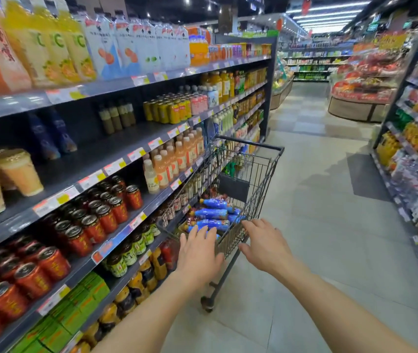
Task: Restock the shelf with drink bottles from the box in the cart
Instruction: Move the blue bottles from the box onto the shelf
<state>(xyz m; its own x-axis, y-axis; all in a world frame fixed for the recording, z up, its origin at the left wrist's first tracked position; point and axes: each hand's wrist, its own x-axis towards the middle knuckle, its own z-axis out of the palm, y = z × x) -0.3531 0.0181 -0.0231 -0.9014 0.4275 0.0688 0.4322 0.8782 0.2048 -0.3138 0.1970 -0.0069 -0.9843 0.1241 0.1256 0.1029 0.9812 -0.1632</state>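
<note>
A wire shopping cart (259,179) stands in the aisle close to the drinks shelf (116,149) on the left. Several blue drink bottles (214,214) lie on their sides inside it; I cannot make out a box around them. My left hand (197,253) reaches over the cart's near rim, fingers apart, just above the nearest blue bottles. My right hand (264,242) hovers at the cart's near right corner, fingers spread, holding nothing. Two matching blue bottles (52,133) stand far back on the second shelf, with a bare stretch of shelf around them.
Red cans (96,220), milk-tea cups (7,174), juice bottles (175,159) and green cartons (80,304) fill the left shelving. Another stocked shelf (416,159) lines the right side. A round display stand (358,98) sits ahead in the tiled aisle.
</note>
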